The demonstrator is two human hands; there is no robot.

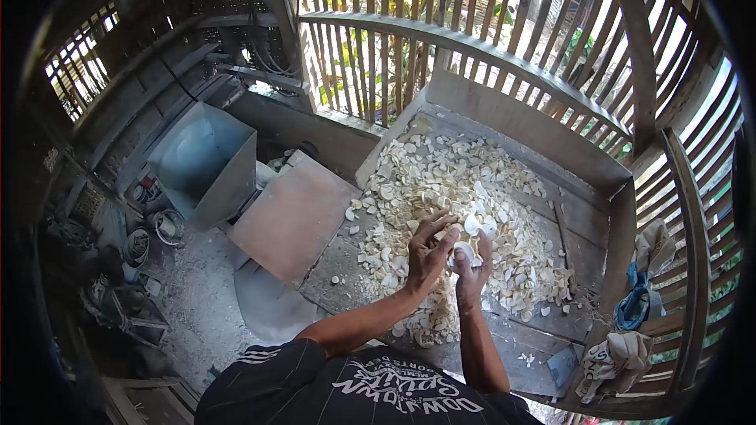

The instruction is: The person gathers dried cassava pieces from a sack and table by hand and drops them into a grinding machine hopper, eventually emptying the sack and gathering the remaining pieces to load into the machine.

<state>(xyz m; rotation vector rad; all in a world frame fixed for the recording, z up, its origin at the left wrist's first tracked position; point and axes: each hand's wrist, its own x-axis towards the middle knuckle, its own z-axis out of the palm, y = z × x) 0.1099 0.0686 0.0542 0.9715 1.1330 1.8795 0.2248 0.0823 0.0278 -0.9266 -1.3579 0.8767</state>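
While both hands meet in front of the dark shirt (370,389), the fingers of the right hand (475,271) are bent closely about a white slice (466,251), with the thumb pressed to its near face; the fingers of the left hand (426,256) curl in just beside it, the thumb near the slice's edge, though the hands overlap so much from above that I cannot tell whether these fingers also grip a piece; the held slice sits between the two hands, raised over a broad heap of pale slices (441,165), which spreads beneath the fingers and well beyond them, as well as to both sides; the heap lies on a wooden table (587,252) with low upright boards along its far and right edges; right of the fingers, a thin stick (562,228) lies by the heap's border, and farther right a blue cloth (632,304) hangs by the slatted wall (472,4), with a crumpled sack (618,362) below it, nearer the body; left of the fingers, past the heap, a flat reddish-brown board (295,216) lies tilted, and beyond that stands a grey metal hopper (233,173); farther left, buckets (169,227) rest on the dusty floor (213,291).
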